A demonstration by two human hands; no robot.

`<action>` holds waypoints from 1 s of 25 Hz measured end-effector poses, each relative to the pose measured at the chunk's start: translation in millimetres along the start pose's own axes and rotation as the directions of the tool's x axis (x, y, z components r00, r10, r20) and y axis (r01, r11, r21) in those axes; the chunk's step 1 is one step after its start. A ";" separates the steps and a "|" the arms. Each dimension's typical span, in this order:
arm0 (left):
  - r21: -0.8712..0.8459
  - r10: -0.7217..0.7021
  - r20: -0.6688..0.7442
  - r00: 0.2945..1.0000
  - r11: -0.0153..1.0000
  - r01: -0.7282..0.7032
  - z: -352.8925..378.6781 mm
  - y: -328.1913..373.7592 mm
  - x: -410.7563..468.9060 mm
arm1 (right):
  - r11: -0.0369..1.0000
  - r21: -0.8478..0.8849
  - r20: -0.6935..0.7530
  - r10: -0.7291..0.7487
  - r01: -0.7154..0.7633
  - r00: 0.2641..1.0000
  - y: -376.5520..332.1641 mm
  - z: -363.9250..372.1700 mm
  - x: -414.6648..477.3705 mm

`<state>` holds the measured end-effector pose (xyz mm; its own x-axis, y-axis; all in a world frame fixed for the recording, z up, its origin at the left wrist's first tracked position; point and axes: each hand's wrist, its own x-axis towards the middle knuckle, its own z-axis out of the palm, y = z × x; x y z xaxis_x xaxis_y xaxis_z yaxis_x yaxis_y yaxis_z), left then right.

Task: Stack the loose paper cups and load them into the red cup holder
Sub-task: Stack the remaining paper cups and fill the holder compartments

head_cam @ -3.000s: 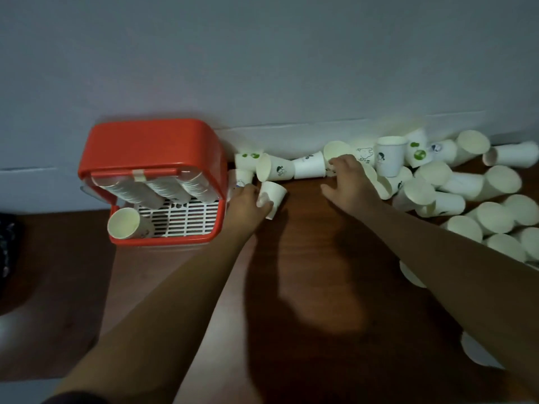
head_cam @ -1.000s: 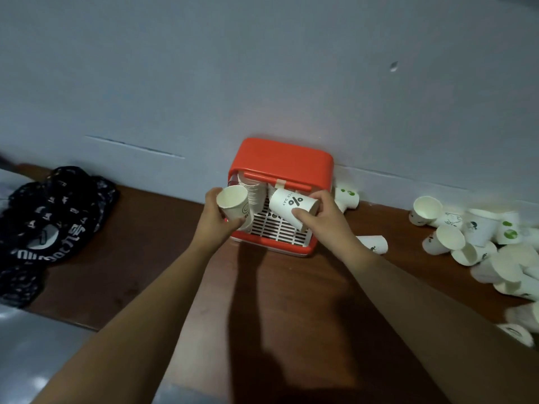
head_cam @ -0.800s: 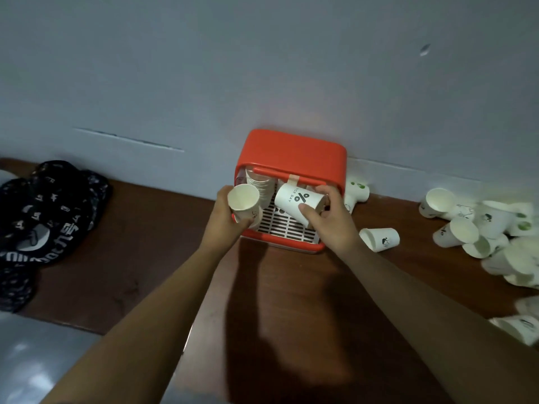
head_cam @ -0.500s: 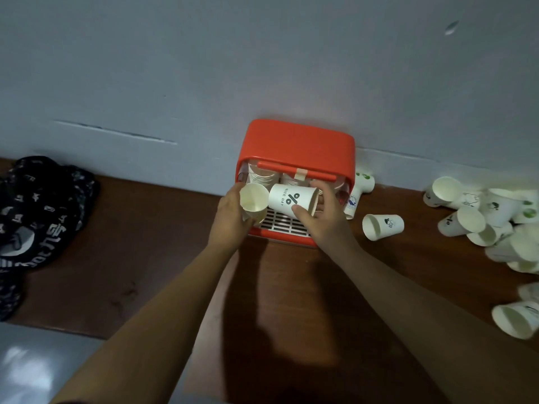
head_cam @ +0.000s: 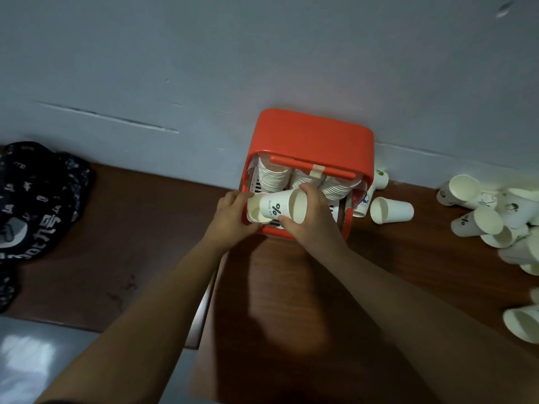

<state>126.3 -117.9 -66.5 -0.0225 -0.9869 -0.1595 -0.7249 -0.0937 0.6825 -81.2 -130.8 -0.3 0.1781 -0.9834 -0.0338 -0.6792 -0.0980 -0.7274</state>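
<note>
We saw the red cup holder standing against the wall on the wooden table, with three nested stacks of white cups side by side inside it. Just in front of its opening, the left hand was curled round a plain cup, while the right hand gripped the percent-sign cup, which lay sideways with its base pushed into the plain cup's mouth. One loose cup lay on its side just right of the holder, and we noted a heap of cups farther right. A black cloth sat well apart on the left.
</note>
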 end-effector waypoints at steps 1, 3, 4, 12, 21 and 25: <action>0.000 0.005 0.017 1.000 1.000 -0.005 -2.1 -3.1 0.8 | 1.000 -0.024 0.001 -0.007 0.007 1.000 1.6 4.8 1.0; 0.031 0.044 0.025 0.999 0.998 -0.045 -4.8 -7.4 1.3 | 0.996 -0.070 0.038 -0.048 0.051 0.998 5.8 13.7 4.8; 0.039 0.054 0.020 0.998 0.998 -0.055 -5.7 -10.0 1.2 | 0.993 -0.083 0.085 -0.083 0.090 0.993 9.0 19.2 7.4; -0.129 0.016 0.096 0.995 0.992 -0.004 -7.2 -12.6 3.9 | 1.000 -0.009 0.307 -0.003 0.006 0.952 21.1 38.2 25.6; -0.037 -0.015 -0.074 0.997 0.999 0.013 -8.6 6.2 -12.0 | 0.997 -0.031 0.306 0.075 -0.068 0.949 17.1 28.6 18.8; -0.072 -0.011 -0.143 0.990 0.997 0.001 -5.3 38.8 -29.7 | 0.991 -0.116 0.352 0.105 -0.068 0.930 54.7 -40.6 -16.0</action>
<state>102.5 -92.9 -31.5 0.0844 -0.9944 -0.0632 -0.6735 -0.1037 0.7318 -150.1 -126.6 -11.8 0.3449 -0.8712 -0.3494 -0.7678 -0.0478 -0.6389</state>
